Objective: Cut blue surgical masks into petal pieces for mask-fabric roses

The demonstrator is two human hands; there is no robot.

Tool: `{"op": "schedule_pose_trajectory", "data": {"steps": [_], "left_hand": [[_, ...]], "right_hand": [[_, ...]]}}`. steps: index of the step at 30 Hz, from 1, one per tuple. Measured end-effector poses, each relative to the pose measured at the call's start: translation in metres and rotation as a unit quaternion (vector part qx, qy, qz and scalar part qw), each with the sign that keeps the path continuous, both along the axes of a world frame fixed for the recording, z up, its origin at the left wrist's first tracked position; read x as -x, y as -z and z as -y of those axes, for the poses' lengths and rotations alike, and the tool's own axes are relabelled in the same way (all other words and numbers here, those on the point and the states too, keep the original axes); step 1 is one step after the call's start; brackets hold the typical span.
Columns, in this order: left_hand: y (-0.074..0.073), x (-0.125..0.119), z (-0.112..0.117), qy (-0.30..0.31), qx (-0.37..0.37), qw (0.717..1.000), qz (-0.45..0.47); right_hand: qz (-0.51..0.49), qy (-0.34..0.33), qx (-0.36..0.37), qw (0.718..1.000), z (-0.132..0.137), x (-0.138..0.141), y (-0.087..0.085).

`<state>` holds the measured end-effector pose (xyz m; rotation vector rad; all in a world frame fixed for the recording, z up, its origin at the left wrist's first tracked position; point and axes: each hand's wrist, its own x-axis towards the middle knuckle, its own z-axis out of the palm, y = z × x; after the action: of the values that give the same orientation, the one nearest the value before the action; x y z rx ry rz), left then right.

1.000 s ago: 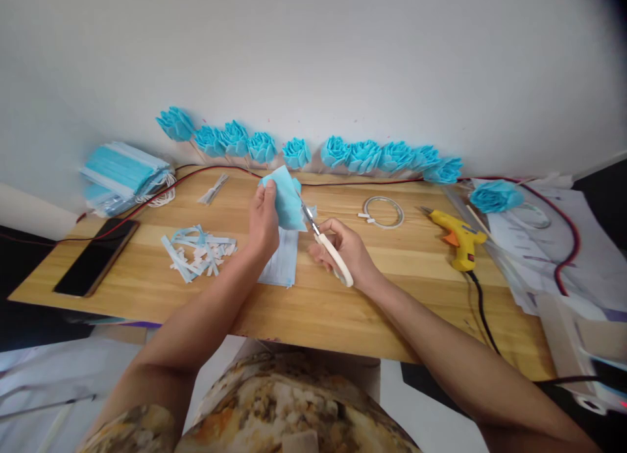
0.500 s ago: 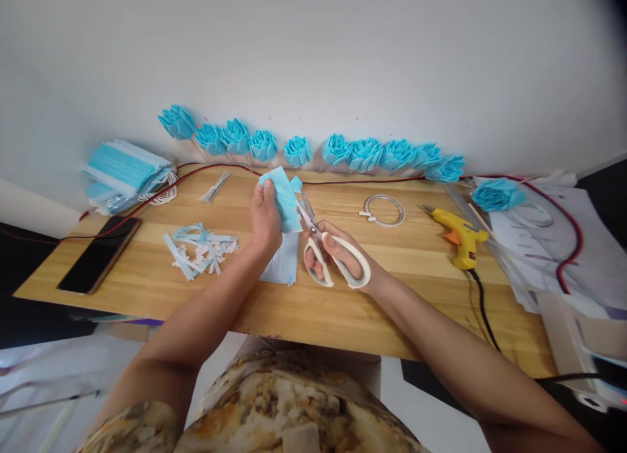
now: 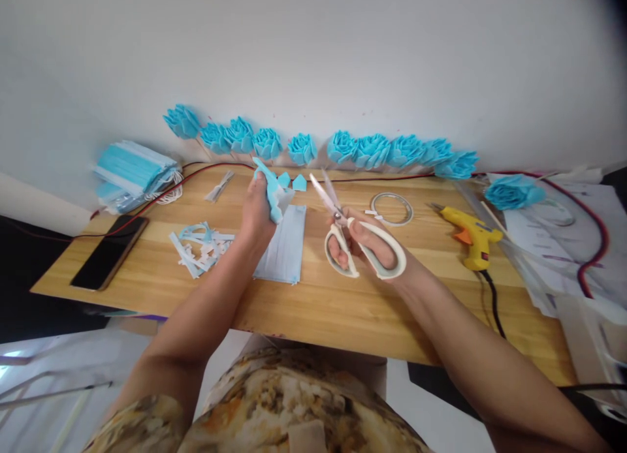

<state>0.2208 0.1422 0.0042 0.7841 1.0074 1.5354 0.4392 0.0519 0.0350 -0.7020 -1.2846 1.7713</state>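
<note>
My left hand (image 3: pixel 257 208) is closed on a folded piece of light-blue mask fabric (image 3: pixel 277 195), its layers bent and parting at the right edge. In my right hand (image 3: pixel 362 234) is a pair of scissors (image 3: pixel 375 244) with cream handles, fingers through both loops. Their blades are spread, pointing up and left, and apart from the fabric. Beyond the fabric, two small blue cut pieces (image 3: pixel 299 183) show near the back of the table. A flat pale-blue mask sheet (image 3: pixel 287 247) lies on the wood under and right of my left wrist.
Several blue fabric flowers (image 3: pixel 372 151) line the wall. Stacked masks (image 3: pixel 134 172), a phone (image 3: pixel 108 252) and white-blue scraps (image 3: pixel 200 247) lie left on the wooden table (image 3: pixel 333 309). A tape ring (image 3: pixel 392 208) and a corded yellow glue gun (image 3: pixel 467 234) lie right.
The scissors have moved right, away from the fabric, and their blades are wider apart. The fabric in my left hand has turned and bent. Another small cut piece shows behind it.
</note>
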Motion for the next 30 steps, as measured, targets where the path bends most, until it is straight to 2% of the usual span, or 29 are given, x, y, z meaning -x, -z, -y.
{"op": "schedule_pose_trajectory", "data": {"steps": [2, 5, 8, 11, 16, 22, 30], "left_hand": [[-0.003, -0.006, 0.005, -0.001, 0.020, 1.000, 0.014], [-0.007, -0.018, 0.017, 0.008, 0.041, 0.999, -0.001], [-0.006, -0.028, 0.029, 0.045, 0.031, 0.998, -0.026], [-0.001, -0.035, 0.036, 0.063, 0.009, 0.997, -0.039], [0.003, -0.042, 0.042, 0.050, -0.011, 0.996, -0.069], [-0.005, -0.041, 0.040, -0.005, -0.007, 0.999, -0.050], [0.000, -0.034, 0.028, 0.020, 0.018, 1.000, -0.009]], "right_hand": [[-0.005, 0.075, -0.031, 0.997, -0.003, 0.000, -0.002], [0.047, 0.194, -0.079, 0.977, -0.004, 0.003, -0.006], [0.111, 0.250, -0.124, 0.954, -0.003, 0.006, -0.005], [0.137, 0.246, -0.165, 0.945, 0.001, 0.010, 0.000], [0.187, 0.220, -0.198, 0.937, 0.005, 0.018, 0.013], [0.177, 0.218, -0.151, 0.948, 0.006, 0.023, 0.018], [0.157, 0.186, -0.110, 0.964, 0.004, 0.022, 0.015]]}}
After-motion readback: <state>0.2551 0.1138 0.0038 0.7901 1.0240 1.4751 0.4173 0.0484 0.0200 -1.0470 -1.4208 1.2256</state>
